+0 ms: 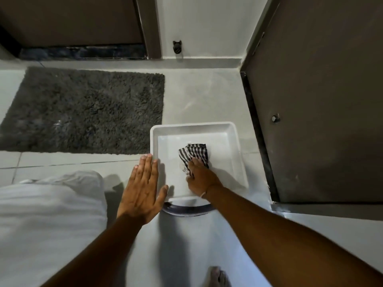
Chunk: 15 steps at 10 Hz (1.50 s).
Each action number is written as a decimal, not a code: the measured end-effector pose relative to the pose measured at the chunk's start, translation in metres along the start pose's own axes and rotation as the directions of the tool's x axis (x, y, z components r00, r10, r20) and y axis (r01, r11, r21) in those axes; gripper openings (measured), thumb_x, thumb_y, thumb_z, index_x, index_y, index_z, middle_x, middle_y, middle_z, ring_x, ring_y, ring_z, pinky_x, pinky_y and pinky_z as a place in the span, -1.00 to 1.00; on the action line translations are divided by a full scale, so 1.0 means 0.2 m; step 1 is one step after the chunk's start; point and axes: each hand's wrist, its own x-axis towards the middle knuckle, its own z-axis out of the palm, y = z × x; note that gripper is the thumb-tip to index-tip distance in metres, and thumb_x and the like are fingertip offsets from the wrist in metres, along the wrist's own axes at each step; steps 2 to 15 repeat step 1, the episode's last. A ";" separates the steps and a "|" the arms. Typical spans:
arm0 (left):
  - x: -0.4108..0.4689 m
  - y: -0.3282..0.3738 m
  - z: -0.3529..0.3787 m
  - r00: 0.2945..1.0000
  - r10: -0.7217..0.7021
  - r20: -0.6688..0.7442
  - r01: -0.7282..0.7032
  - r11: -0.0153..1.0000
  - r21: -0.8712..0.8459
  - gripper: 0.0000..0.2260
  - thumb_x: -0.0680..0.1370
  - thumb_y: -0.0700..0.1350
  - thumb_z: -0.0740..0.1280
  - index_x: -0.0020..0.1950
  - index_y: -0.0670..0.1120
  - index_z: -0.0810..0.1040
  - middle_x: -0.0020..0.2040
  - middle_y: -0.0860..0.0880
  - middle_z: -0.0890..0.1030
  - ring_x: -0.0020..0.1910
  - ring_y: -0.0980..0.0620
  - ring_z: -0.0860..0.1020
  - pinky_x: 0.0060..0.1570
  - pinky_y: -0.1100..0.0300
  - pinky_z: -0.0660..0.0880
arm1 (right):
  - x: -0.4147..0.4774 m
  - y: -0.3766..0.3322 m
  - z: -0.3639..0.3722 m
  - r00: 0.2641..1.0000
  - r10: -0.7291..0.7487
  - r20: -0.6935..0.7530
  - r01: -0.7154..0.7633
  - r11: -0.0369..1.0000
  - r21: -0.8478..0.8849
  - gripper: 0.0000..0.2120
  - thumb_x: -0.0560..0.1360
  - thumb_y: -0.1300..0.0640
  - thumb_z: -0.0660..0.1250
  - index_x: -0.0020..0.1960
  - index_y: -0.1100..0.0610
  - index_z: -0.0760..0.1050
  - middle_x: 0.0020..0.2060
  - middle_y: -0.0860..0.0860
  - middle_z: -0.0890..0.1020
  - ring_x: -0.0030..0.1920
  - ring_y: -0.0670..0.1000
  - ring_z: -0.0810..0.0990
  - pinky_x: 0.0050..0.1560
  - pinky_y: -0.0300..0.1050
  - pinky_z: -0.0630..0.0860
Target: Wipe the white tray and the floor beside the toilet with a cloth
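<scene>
A square white tray [226, 129] lies on the pale tiled floor [199, 94] in the middle of the view. Inside it is a black-and-white striped cloth [193, 153]. My right hand [202, 176] presses down on the cloth's near end, inside the tray. My left hand [143, 187] lies flat with fingers spread against the tray's left rim, fingertips touching its edge. No toilet shows in this view.
A dark grey shaggy mat [83, 110] lies left of the tray. A brown door [321, 100] stands close on the right, another door at the back left. A round dark-rimmed object [186, 210] sits under the tray's near edge. My white-clothed knee [51, 214] is at the left.
</scene>
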 end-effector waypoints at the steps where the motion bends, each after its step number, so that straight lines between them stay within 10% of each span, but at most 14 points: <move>1: -0.01 0.04 -0.15 0.999 0.010 -0.048 -0.011 1.000 -0.015 -0.28 0.58 0.22 -0.18 0.60 -0.20 -0.20 0.63 -0.22 -0.20 0.62 -0.14 -0.24 0.59 -0.03 -0.21 | -0.12 -0.08 -0.27 0.971 0.068 -0.229 0.019 0.935 0.355 -0.61 0.59 0.23 0.23 0.42 0.20 0.40 0.41 0.18 0.46 0.42 0.16 0.42 0.46 0.04 0.32; 15: -0.01 0.04 -0.15 0.999 0.010 -0.048 -0.011 1.000 -0.015 -0.28 0.58 0.22 -0.18 0.60 -0.20 -0.20 0.63 -0.22 -0.20 0.62 -0.14 -0.24 0.59 -0.03 -0.21 | -0.12 -0.08 -0.27 0.971 0.068 -0.229 0.019 0.935 0.355 -0.61 0.59 0.23 0.23 0.42 0.20 0.40 0.41 0.18 0.46 0.42 0.16 0.42 0.46 0.04 0.32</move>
